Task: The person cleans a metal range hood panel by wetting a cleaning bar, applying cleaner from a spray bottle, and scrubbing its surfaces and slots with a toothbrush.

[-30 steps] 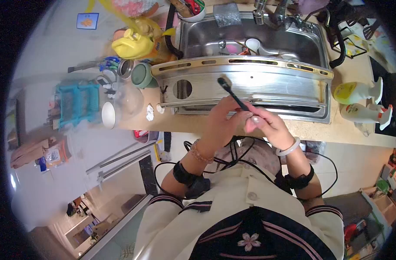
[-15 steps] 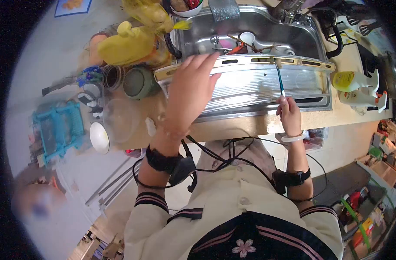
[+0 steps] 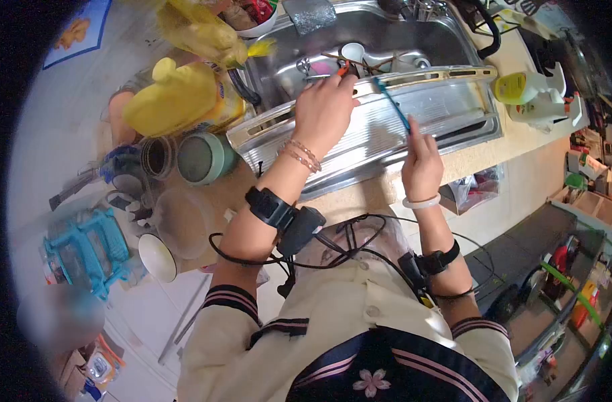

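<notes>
A long ridged metal panel (image 3: 393, 110) lies over the near side of the sink, its slotted far edge stained yellow-brown. My left hand (image 3: 325, 112) is at that far edge, fingers bent over the rim and thumb side against the panel's face; the fingertips are partly hidden. In my right hand (image 3: 423, 164) is a slim toothbrush (image 3: 394, 106) with a teal handle, pinched near its end. The brush head touches or nearly touches the slotted edge, just right of my left hand.
Behind the panel, the sink (image 3: 266, 57) holds a white cup (image 3: 352, 52), thin sticks and an orange-handled item. Left are a yellow jug (image 3: 168, 100), a green jar (image 3: 202, 157) and a white bowl (image 3: 157, 258). Spray bottles (image 3: 520, 87) stand right. Black cables (image 3: 349, 248) hang between my arms.
My left hand has moved right along the panel's far edge. The toothbrush has shifted left along that edge and tilted more. The whole view has turned and moved slightly.
</notes>
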Demonstrator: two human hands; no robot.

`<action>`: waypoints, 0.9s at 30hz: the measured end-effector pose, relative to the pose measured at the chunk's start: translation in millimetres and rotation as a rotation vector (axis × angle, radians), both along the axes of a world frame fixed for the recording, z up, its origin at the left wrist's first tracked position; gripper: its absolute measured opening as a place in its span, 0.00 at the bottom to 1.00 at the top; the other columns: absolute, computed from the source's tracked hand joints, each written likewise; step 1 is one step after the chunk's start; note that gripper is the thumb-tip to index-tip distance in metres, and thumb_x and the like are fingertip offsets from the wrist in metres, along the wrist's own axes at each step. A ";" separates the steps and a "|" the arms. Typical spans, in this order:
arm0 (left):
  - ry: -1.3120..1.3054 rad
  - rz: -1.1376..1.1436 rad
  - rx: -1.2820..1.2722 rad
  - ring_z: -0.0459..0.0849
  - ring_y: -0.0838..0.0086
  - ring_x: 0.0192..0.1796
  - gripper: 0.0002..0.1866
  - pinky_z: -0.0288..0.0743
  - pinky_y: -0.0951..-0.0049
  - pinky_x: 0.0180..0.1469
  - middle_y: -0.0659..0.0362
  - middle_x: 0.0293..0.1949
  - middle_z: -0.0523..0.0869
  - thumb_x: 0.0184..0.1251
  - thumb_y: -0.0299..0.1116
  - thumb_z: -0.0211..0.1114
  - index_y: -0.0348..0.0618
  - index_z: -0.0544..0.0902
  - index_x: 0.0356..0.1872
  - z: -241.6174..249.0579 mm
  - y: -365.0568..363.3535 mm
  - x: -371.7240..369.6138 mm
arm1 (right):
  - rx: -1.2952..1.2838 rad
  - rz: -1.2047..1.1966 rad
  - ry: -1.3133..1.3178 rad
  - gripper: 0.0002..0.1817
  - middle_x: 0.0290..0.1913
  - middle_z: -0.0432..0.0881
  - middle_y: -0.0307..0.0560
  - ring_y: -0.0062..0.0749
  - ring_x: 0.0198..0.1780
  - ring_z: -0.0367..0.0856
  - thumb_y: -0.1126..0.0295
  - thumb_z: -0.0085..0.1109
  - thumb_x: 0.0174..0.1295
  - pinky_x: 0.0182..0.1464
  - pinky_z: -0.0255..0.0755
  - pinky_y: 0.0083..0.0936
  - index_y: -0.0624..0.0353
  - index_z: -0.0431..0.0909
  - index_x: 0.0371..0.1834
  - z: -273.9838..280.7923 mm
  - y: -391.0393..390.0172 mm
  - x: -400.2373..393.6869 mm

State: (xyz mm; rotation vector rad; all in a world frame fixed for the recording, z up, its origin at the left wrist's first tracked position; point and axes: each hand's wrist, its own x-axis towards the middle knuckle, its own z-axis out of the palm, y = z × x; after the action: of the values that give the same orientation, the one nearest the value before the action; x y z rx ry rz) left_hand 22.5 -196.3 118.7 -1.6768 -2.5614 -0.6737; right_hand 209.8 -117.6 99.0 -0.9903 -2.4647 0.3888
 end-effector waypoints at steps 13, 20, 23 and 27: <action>-0.027 0.020 -0.013 0.81 0.60 0.38 0.19 0.75 0.64 0.39 0.54 0.38 0.80 0.53 0.38 0.64 0.42 0.76 0.45 -0.2 2.8 -2.9 | -0.014 -0.057 0.149 0.14 0.27 0.75 0.48 0.38 0.24 0.73 0.77 0.57 0.55 0.30 0.68 0.26 0.54 0.80 0.45 -1.6 8.6 6.0; -0.028 0.016 -0.014 0.81 0.60 0.39 0.19 0.75 0.64 0.39 0.55 0.38 0.81 0.53 0.38 0.64 0.44 0.76 0.47 -6.2 3.6 -2.9 | -0.151 -0.073 0.275 0.14 0.25 0.74 0.47 0.33 0.27 0.73 0.78 0.62 0.49 0.32 0.68 0.25 0.55 0.82 0.41 -9.9 25.3 12.4; -0.040 0.006 -0.008 0.81 0.60 0.39 0.19 0.75 0.64 0.40 0.55 0.38 0.81 0.54 0.37 0.64 0.45 0.76 0.47 -2.0 3.5 -1.2 | -0.240 -0.221 0.366 0.13 0.25 0.73 0.49 0.37 0.28 0.74 0.76 0.62 0.50 0.33 0.68 0.28 0.54 0.83 0.41 -20.9 49.2 23.5; -0.039 0.003 -0.022 0.80 0.60 0.40 0.18 0.73 0.63 0.41 0.55 0.38 0.80 0.55 0.38 0.62 0.45 0.75 0.47 -1.0 2.9 -0.3 | -0.144 -0.122 0.219 0.13 0.24 0.72 0.48 0.36 0.27 0.73 0.75 0.64 0.49 0.33 0.68 0.27 0.55 0.83 0.40 -11.0 44.1 16.7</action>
State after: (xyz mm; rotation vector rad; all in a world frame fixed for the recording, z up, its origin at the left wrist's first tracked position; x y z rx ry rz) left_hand 22.2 -193.4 117.8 -1.6828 -2.6067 -0.6874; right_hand 226.4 -73.5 88.0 -1.0884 -2.1935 0.6062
